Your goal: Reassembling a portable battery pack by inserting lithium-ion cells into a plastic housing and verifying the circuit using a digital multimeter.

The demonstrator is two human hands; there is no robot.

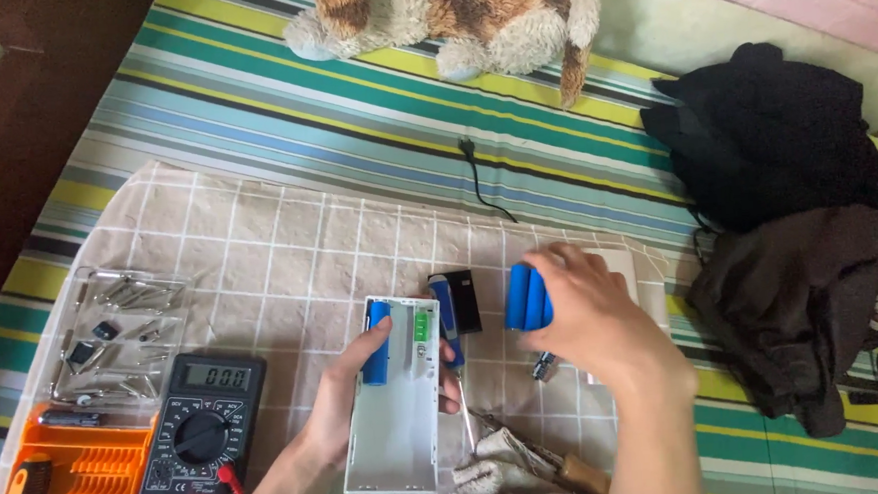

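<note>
The white battery case (395, 405) was cradled in the left hand (339, 408), thumb pressing one blue cell (376, 343) into it. Spare blue cells (526, 298) were pinched by the right hand (595, 321); polarity, seemingly unverifiable here, deserved checking.

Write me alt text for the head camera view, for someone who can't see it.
The left hand holds an open white case with one blue cylindrical cell seated in it, while the right hand grips more blue cells above a checked cloth. A black multimeter lies to the left.
</note>
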